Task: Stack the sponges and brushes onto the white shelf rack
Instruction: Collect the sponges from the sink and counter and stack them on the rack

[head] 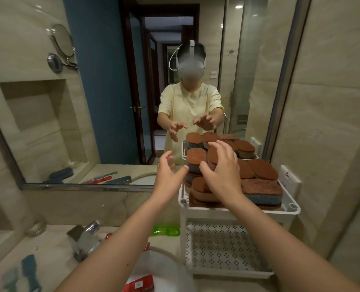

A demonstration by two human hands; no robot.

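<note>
A white shelf rack [291, 209] stands on the counter at the right, against the mirror. Its top tier holds a pile of several brown-topped sponges [261, 171], some with blue-grey bases, one long rectangular sponge [263, 191] at the front. My right hand [221, 173] hovers over the left part of the pile with fingers spread and holds nothing. My left hand [168, 171] is just left of the rack, fingers apart and empty, its fingertips near an oval sponge [196, 158]. The lower perforated tier [223, 247] looks bare.
A chrome tap [86, 234] and white basin [164, 268] lie below my arms. A green brush [166, 231] lies beside the rack's foot. Blue brushes [28, 270] lie at the lower left, a red item [140, 283] in the basin. The mirror [111, 102] reflects a person.
</note>
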